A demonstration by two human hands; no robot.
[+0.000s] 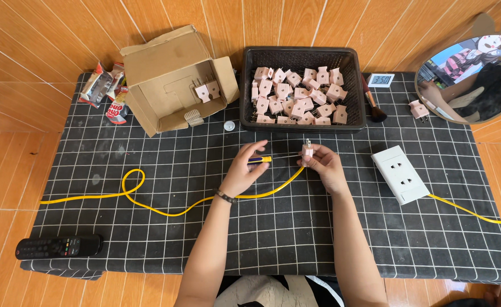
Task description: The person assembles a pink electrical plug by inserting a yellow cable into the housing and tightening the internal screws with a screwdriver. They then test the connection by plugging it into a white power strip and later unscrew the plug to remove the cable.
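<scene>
My left hand [246, 168] grips a small screwdriver [262, 160] with a blue and yellow handle, its thin shaft pointing right at a pink plug [307, 150]. My right hand [325, 165] holds that plug upright, prongs up, over the middle of the checked cloth. A yellow cable [148, 200] runs from the plug down under my left wrist and off to the left, looping once on the way.
A black basket [248, 91] full of pink plugs stands behind my hands. An open cardboard box [171, 79] with two plugs lies left of it. A white socket block [401, 173] with its own yellow cable sits right. A black remote [57, 247] lies front left; a round mirror [477, 74] far right.
</scene>
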